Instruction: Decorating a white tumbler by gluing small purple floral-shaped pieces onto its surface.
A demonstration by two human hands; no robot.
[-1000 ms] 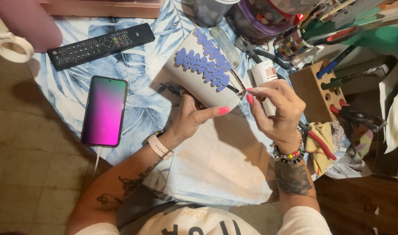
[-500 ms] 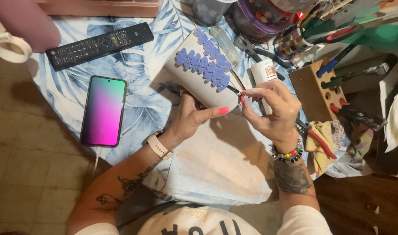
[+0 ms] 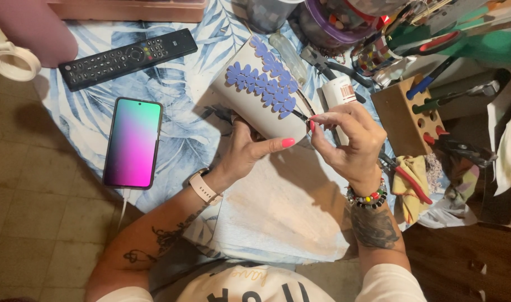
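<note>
Blue leaf-print tablecloth (image 3: 171, 84) covers the table, and it's pretty cluttered on my feed. Left hand (image 3: 247, 151) cradles a white cup (image 3: 255, 92) lying tilted on its side mid-table, fingers wrapped under it, thumb stretched along the rim. Purple petal shapes (image 3: 266, 84) run in rows across the cup's side. Right hand (image 3: 350, 140) has fingers pinched narrow on thin tweezers (image 3: 301, 116), tip touching the lowest petals. Off to the left sit a phone (image 3: 132, 142) with a lit screen and a black remote (image 3: 127, 56). Red-handled pliers (image 3: 406, 182) lie right beside the right wrist.
</note>
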